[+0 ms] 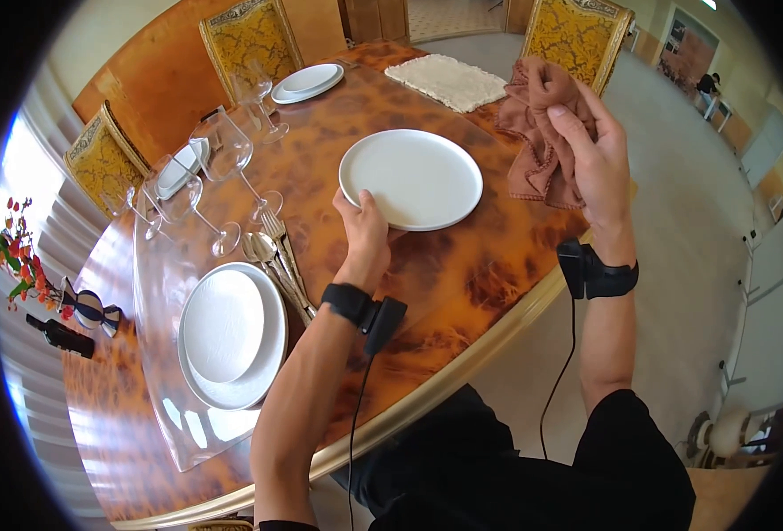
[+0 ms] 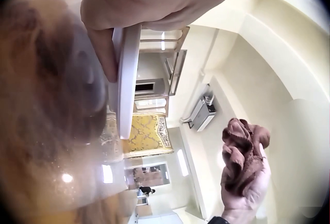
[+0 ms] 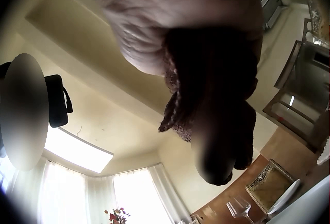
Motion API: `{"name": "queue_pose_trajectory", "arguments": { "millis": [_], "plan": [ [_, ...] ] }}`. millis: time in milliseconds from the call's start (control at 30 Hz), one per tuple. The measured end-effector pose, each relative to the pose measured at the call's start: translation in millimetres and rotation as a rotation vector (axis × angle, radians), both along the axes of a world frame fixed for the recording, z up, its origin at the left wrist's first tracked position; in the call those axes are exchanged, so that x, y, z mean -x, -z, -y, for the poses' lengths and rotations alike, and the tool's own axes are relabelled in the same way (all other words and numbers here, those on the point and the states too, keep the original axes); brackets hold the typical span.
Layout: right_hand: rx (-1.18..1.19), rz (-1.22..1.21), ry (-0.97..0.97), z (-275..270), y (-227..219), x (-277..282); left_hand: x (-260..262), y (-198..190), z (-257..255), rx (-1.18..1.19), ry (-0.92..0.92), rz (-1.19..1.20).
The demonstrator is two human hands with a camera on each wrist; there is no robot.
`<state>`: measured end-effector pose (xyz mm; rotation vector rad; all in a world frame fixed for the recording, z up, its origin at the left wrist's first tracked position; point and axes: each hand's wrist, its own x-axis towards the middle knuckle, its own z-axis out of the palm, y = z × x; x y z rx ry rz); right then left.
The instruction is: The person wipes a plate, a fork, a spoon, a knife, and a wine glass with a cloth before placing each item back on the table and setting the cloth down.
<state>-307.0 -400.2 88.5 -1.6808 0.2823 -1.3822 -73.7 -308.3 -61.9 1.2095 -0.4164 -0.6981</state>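
Observation:
A white plate [image 1: 413, 180] is held over the table by my left hand [image 1: 366, 237], thumb on its rim and fingers beneath. In the left wrist view the plate [image 2: 129, 85] shows edge-on, with a finger under it. My right hand [image 1: 599, 155] grips a crumpled reddish-brown cloth [image 1: 542, 133] to the right of the plate, above the table edge. The cloth [image 3: 211, 100] hangs dark below the palm in the right wrist view, and some fingers are hidden behind it.
Stacked white plates [image 1: 232, 336] with cutlery [image 1: 276, 257] beside them sit on a clear mat at left. Wine glasses [image 1: 223, 150] stand behind. A folded cream cloth [image 1: 444, 81] lies at the far side. Gold chairs [image 1: 250, 49] surround the glossy table [image 1: 462, 301]. A bottle [image 1: 59, 336] is at far left.

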Motion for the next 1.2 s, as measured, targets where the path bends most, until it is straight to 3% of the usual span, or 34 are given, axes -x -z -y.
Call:
{"name": "queue_pose_trajectory", "arguments": {
  "millis": [133, 200, 367, 567, 667, 767, 833, 900, 933, 1000, 1133, 1200],
  "plan": [
    [0.019, 0.004, 0.09, 12.4, 6.0, 14.8, -10.1, 17.6, 11.0, -0.111, -0.005, 0.094],
    [0.029, 0.016, 0.119, 17.4, 7.5, 21.1, -20.8, 17.4, 2.2, -0.243, 0.114, 0.219],
    [-0.018, 0.021, 0.151, 16.1, 7.6, 22.7, -11.3, -16.5, -21.7, -0.572, 0.175, 0.409],
    [-0.037, -0.031, 0.101, 13.7, 10.5, 12.1, -6.1, -25.3, -20.0, -0.702, 0.176, 0.53],
    [-0.045, -0.016, 0.053, 10.9, 9.2, 6.1, -20.8, -6.1, -7.4, -0.739, 0.236, 0.583],
    [-0.045, -0.024, 0.021, -3.2, 6.3, -11.2, -11.2, -21.1, -25.2, -0.647, 0.194, 0.466],
    [-0.048, -0.056, -0.024, -12.7, 6.1, -21.5, -20.5, -15.1, -45.6, -0.637, 0.342, 0.658],
    [-0.022, -0.096, -0.07, -23.2, 6.1, -36.3, -14.4, -22.3, -80.3, -0.507, 0.323, 0.837],
    [-0.014, -0.107, -0.115, -29.1, 5.9, -44.9, -3.7, -46.3, -114.1, -0.384, 0.222, 0.915],
    [0.014, -0.103, -0.2, -40.1, 7.1, -66.3, 0.6, -92.0, -170.9, -0.386, 0.253, 0.84],
    [0.061, -0.062, -0.335, -77.6, 6.1, -118.1, -51.9, -142.3, -264.0, -0.63, -0.032, 0.785],
    [0.051, -0.134, -0.48, -92.0, 10.0, -143.0, -110.2, -130.6, -306.2, -0.774, -0.297, 0.997]
  ]
}}
